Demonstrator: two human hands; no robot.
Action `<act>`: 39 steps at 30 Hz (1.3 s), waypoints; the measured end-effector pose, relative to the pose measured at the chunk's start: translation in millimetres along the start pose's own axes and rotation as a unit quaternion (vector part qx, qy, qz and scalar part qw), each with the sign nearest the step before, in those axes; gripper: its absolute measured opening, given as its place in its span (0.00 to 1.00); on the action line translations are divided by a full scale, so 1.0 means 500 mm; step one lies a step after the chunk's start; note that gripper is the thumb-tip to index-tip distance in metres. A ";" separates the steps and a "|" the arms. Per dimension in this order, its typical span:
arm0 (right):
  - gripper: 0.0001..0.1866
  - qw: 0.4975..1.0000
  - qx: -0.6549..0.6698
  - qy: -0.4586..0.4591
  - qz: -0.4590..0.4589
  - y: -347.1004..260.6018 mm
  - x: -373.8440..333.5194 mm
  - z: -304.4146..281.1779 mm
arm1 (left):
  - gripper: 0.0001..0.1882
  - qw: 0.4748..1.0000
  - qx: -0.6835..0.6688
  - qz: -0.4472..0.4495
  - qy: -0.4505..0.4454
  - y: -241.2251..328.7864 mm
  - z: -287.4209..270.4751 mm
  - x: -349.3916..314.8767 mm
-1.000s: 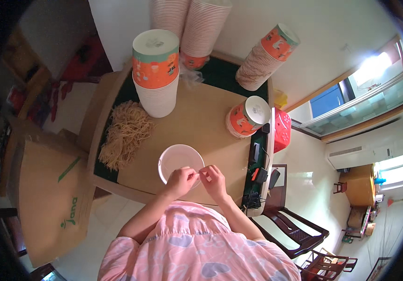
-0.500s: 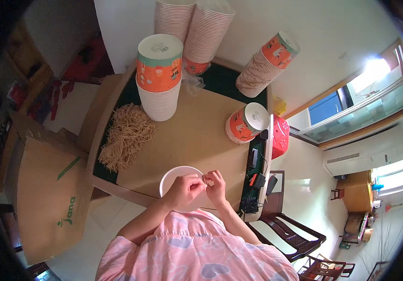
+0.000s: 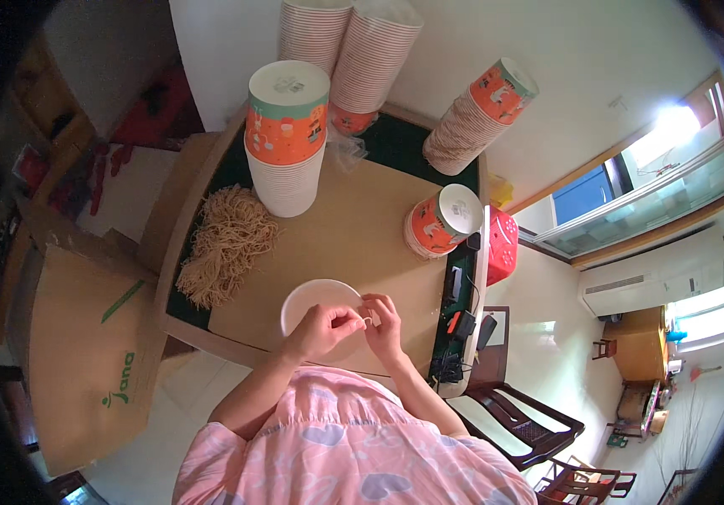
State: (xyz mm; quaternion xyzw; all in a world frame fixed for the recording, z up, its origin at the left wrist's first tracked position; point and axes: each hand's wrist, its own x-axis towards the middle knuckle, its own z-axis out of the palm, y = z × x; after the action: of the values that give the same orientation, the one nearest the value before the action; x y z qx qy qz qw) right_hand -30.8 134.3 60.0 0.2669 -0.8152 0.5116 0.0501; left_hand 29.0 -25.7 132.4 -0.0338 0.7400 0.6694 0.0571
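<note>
Pale wall behind table; bright window at right; dark wooden chairs, glossy pale floor.

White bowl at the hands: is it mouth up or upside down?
Mouth up: the white bowl shows its round rim and pale inside, though the left hand hides part of it.

A brown board is covering much of the green-topped counter, where stacked tubs, beige string and black adapters are sitting.

White bowl, beige strings
Left stack green and orange above white; pink shirt with grey hearts.
</note>
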 end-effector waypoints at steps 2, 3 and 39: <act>0.06 0.999 0.042 -0.020 0.019 0.014 0.009 0.008 | 0.05 1.000 0.018 -0.012 -0.012 0.001 -0.007 0.001; 0.06 0.999 0.042 -0.020 0.018 0.031 0.007 0.012 | 0.04 0.998 0.054 0.005 0.032 -0.002 -0.010 0.001; 0.23 0.750 0.369 -0.220 0.503 0.185 -0.025 0.011 | 0.04 0.976 0.070 -0.076 0.190 -0.380 -0.066 0.075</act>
State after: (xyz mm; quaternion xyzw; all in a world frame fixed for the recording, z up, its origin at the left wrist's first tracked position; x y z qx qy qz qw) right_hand -64.1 165.1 -21.8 -0.0787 -0.5675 0.6509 -0.4980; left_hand 14.8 -76.8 -56.8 -0.2125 0.7777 0.5907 -0.0310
